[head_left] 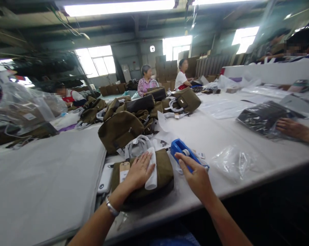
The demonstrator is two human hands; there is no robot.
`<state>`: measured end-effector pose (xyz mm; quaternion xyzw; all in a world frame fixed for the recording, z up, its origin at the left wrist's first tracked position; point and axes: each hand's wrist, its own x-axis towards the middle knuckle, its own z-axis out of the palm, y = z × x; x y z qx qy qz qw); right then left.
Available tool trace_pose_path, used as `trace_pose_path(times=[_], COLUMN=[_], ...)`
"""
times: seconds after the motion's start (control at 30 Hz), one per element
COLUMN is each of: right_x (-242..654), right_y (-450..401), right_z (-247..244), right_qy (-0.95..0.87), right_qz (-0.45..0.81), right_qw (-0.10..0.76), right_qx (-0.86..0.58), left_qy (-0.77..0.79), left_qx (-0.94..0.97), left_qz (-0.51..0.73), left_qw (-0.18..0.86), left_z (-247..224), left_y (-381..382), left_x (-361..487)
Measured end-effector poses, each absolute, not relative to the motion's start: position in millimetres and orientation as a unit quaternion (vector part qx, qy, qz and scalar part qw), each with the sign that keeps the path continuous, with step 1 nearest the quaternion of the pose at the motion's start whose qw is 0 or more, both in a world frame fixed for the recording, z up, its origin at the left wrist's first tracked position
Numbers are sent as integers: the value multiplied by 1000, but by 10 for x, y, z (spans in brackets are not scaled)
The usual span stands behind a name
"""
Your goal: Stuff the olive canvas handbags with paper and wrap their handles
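Note:
An olive-brown bag [163,171] lies near the table's front edge, with a tan and white tag [124,171] on it. My left hand [140,172] rests flat on the bag, fingers stretched out against a white paper roll [151,176]. Grey wrapped handles [137,145] stick out behind the bag. To the right, my right hand [195,172] is at a blue tape dispenser [178,147], its thumb and forefinger extended close together near the tape. Whether a piece of tape is between those fingertips is too small to tell.
Olive bags [121,128] are piled behind. A white phone [105,178] lies left of the bag, beside white sheets [41,181]. Crumpled clear plastic [233,162] is at right, where another person's hand [294,128] touches a plastic-wrapped dark bag [264,118]. People sit farther back.

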<state>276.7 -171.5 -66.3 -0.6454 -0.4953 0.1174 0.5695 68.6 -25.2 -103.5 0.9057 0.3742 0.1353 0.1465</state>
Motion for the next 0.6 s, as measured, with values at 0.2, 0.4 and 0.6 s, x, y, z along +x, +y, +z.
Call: trace_pose_path(times=[0.2, 0.4, 0.6], right_x=[2676, 2667, 2712], right_y=[-1436, -1474, -1548], right_z=[-773, -796, -1000], right_qy=[-509, -454, -471], right_qz=[121, 122, 166], right_qw=[572, 617, 591], right_qx=[-632, -631, -634], left_qy=[372, 290, 266], left_qx=[899, 931, 948], left_qz=[197, 192, 99], left_qw=[117, 110, 145], left_z=[-93, -12, -887], left_y=[-43, -25, -123], left_x=[866, 1304, 1366])
